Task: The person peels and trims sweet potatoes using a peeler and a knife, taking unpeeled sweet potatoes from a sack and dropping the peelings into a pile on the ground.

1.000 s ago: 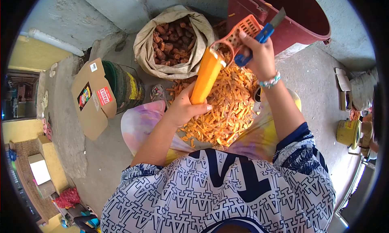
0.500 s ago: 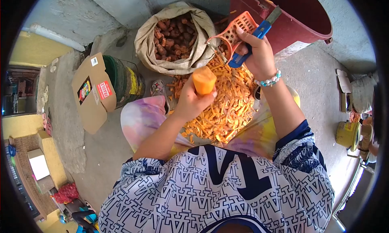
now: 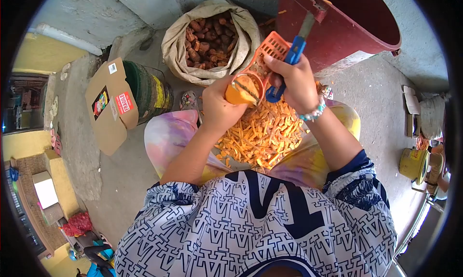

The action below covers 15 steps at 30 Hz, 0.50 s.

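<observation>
My left hand [image 3: 221, 108] is wrapped round a peeled orange sweet potato [image 3: 233, 94]. In my right hand [image 3: 299, 86] are an orange plastic peeler [image 3: 276, 44] with a slotted handle and a blue box cutter [image 3: 296, 49]. The cutter's blade is out and points up and away from me. Across the sweet potato lies the peeler's metal blade, touching its flesh. Below both hands, a heap of orange peelings [image 3: 263, 142] covers the floor between my legs.
An open sack [image 3: 176, 50] of brown-skinned sweet potatoes [image 3: 207, 43] stands ahead. To its right is a large dark red tub [image 3: 318, 40]. At left, a cardboard box [image 3: 107, 108] leans against a green bucket [image 3: 156, 94]. A yellow bucket [image 3: 411, 162] stands far right, near another person.
My hands have come together. The peeler has moved down and left onto the sweet potato, which has tilted in my left hand.
</observation>
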Each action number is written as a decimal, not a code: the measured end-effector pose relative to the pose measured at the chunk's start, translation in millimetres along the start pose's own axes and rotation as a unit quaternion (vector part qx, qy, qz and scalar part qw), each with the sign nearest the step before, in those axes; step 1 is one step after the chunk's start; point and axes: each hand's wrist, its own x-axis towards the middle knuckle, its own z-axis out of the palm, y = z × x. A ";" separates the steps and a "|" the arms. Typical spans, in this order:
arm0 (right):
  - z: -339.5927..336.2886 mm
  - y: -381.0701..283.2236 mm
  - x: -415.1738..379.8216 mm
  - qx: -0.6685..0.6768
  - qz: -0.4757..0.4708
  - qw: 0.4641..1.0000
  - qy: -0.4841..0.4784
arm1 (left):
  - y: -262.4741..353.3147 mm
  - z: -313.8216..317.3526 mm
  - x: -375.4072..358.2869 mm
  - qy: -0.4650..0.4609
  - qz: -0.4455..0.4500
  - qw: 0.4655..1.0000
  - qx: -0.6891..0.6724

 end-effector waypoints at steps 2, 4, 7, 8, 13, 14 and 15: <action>-7.7 9.4 13.7 -0.008 0.023 1.000 0.001 | -18.2 -3.9 -2.5 0.001 -0.008 0.995 0.102; -11.4 15.4 19.4 -0.014 0.055 0.998 -0.005 | -26.7 -2.2 -6.2 0.005 -0.009 0.992 0.122; -16.7 28.8 31.2 -0.028 0.032 0.999 0.029 | -26.9 -1.5 -18.1 0.018 0.027 0.997 0.072; -39.5 43.8 57.6 -0.155 -0.030 0.979 0.130 | -25.2 -2.3 -22.2 0.027 0.062 0.998 0.000; -59.8 43.9 81.7 -0.297 -0.154 0.934 0.125 | -22.7 -14.6 -19.9 0.009 -0.017 0.996 0.089; -50.8 36.5 70.3 -0.344 -0.223 0.904 0.121 | -24.2 -17.1 -18.3 0.005 -0.011 0.995 0.100; -42.8 25.7 61.9 -0.317 -0.214 0.915 0.126 | -26.5 -18.0 -15.0 -0.003 -0.001 0.994 0.107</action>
